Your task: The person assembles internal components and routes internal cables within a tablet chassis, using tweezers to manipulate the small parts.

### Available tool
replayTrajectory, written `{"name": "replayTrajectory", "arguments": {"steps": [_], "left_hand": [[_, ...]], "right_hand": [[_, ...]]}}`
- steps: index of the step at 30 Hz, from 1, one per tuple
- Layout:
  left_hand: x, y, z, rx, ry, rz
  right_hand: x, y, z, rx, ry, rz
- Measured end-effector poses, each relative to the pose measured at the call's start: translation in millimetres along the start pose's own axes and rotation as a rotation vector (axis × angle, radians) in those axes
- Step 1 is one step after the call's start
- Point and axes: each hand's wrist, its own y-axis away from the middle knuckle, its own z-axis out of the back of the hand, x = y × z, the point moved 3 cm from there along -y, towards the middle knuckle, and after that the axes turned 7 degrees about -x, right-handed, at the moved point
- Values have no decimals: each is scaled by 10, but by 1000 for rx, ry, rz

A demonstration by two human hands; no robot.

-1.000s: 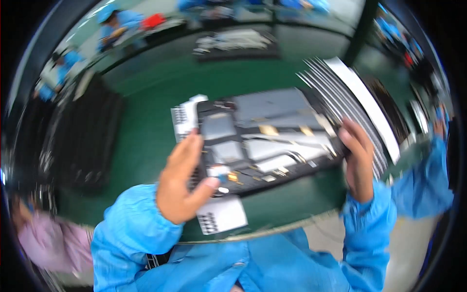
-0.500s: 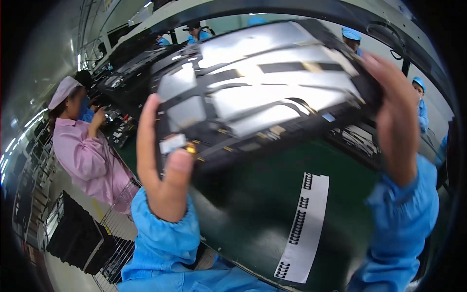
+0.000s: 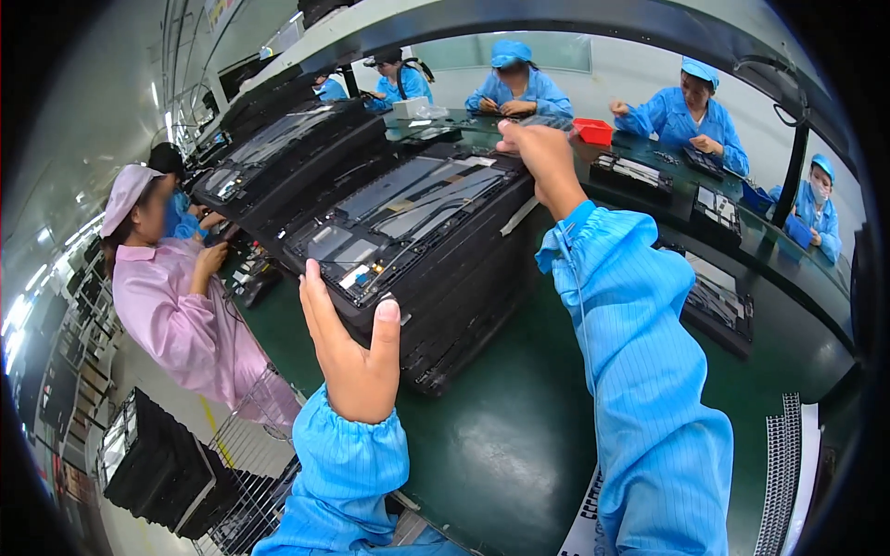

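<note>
A flat black tablet-like device [image 3: 408, 215], its silver plates, dark cables and small circuit parts exposed, lies on top of a tall stack of similar black units [image 3: 454, 315]. My left hand [image 3: 357, 366] is at its near left corner, fingers stretched up along the left side and thumb apart at the front edge. At the far right corner is my right hand [image 3: 547, 162], its fingers bent together at the device's edge. The device hides part of these fingertips.
Another stack of black units [image 3: 278, 153] stands behind on the left. A similar unit [image 3: 714, 296] lies right, on the green tabletop [image 3: 491, 445]. White strips with black pieces [image 3: 788, 473] are near the front. A person in pink [image 3: 176, 287] stands left; several blue-clad people sit across.
The device has come down from mid-air, moving away from me, onto the stack. Both hands went with it, and my view has turned, showing more of the bench and people opposite.
</note>
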Motion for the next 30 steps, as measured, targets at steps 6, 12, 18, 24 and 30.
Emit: {"name": "replayTrajectory", "arguments": {"steps": [6, 12, 18, 24, 30], "left_hand": [[-58, 27, -85, -9, 31, 24], [-159, 184, -49, -162, -190, -236], [-941, 372, -436, 205, 257, -631], [-602, 515, -2192, 557, 413, -166], [-69, 952, -3534, 704, 141, 34]], "right_hand": [[-21, -7, 81, -106, -68, 156], [62, 303, 283, -129, 216, 378], [51, 97, 2143, -295, 566, 299], [-211, 909, 3569, -614, 650, -144], [-703, 1524, 4375, -846, 677, -255]]}}
